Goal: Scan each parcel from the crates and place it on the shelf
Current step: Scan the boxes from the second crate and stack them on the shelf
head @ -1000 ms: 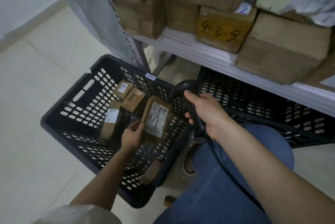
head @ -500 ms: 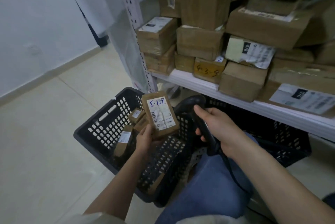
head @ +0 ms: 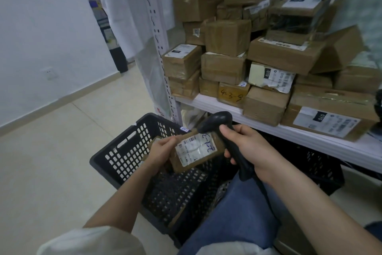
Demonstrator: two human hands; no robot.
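Left hand grips the parcel by its left end above the black crate, label face up, long axis running left to right toward the scanner. Right hand is wrapped round the handle of the scanner, whose head sits just above the parcel's right end, pointing down-left at the label. We judge the shelf front edge lies up and right of the parcel, nearer the right hand.

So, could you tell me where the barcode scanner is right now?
The barcode scanner is centre frame, gripped in the right hand, its head just above the parcel that the left hand holds.
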